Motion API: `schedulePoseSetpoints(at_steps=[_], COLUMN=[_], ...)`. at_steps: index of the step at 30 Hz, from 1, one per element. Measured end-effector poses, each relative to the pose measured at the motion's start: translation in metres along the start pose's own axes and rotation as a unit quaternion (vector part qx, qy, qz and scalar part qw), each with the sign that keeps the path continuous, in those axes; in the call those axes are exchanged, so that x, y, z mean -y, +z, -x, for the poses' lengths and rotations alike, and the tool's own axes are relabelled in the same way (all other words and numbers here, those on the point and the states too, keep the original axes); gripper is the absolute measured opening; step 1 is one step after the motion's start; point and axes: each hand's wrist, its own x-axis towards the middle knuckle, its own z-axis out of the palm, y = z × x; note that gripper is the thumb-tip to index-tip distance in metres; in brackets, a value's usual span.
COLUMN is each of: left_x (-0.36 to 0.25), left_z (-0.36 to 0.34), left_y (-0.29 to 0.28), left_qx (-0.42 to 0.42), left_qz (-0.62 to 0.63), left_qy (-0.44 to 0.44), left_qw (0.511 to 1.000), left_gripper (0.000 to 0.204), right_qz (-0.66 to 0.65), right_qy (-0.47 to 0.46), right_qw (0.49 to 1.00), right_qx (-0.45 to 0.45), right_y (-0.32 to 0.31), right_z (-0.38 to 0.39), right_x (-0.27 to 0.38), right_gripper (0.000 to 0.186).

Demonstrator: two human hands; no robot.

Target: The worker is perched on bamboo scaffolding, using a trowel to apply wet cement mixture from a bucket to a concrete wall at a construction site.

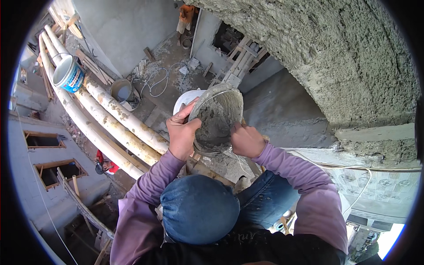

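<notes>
A mortar-crusted bucket (240,99) is tilted in front of me, with wet grey mortar (214,121) inside. My left hand (180,134) grips its left rim, thumb on the inner side and fingers outside. My right hand (247,140) is closed in a fist over the right rim, its fingers turned toward the mortar. Whatever that fist holds is hidden. Behind the left hand shows part of a white rounded object (185,98). My bent knee (198,210), in blue denim, is close below the bucket.
Long pale poles (126,121) run along the left, and a white-and-blue bucket (73,77) rests on them. Far below stand another bucket (121,90) and a person in orange (185,20). Someone in red (106,163) is lower left. Rough plaster (335,57) rises at right.
</notes>
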Motion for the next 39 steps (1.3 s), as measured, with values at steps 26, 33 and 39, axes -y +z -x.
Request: schedulePoseSetpoints(at_steps=[26,33,39], left_x=[-0.023,0.014,0.019], left_z=[0.015,0.027,0.033], left_y=[-0.058,-0.083,-0.088], left_qx=[-0.09,-0.104,-0.097], left_qz=[0.091,0.025,0.014], left_qy=[-0.048,-0.026,-0.038], left_qw=[0.991,0.994,0.994], left_gripper=[0.063,0.067,0.064], right_qz=[-0.274,-0.287,-0.573], right_qy=[0.031,-0.055,0.103], right_qw=[0.941,0.951,0.81], right_qx=[-0.194,-0.104,0.064], right_y=[-0.066,-0.261,-0.302], right_z=[0.027,0.111,0.106], right_x=[-0.028,-0.031,-0.107], right_gripper=[0.026,0.017,0.023])
